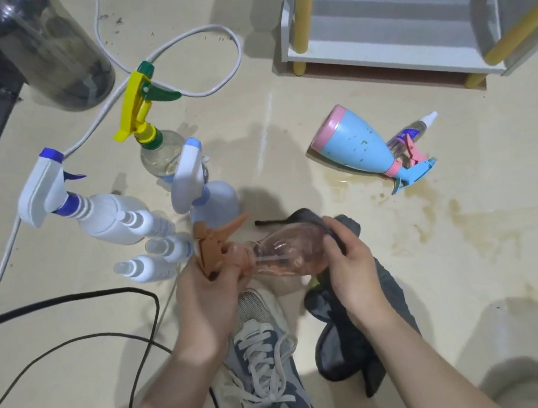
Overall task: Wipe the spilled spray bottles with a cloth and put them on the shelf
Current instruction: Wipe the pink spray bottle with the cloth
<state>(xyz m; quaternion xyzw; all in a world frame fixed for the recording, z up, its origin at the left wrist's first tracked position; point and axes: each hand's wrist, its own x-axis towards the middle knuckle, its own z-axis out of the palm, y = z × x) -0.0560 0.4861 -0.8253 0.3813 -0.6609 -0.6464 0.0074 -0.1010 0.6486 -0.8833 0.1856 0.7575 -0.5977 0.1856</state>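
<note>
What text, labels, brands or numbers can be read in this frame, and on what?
No text reads clearly.
Shoe: pale mark on its side, too blurred.
Small clear bottle: coloured label, too small.
White trigger head: dark print, too small.

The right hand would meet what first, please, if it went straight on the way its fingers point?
Probably the dark cloth that the right hand grips, with the base of the pink bottle directly behind it; depth is unclear.
</note>
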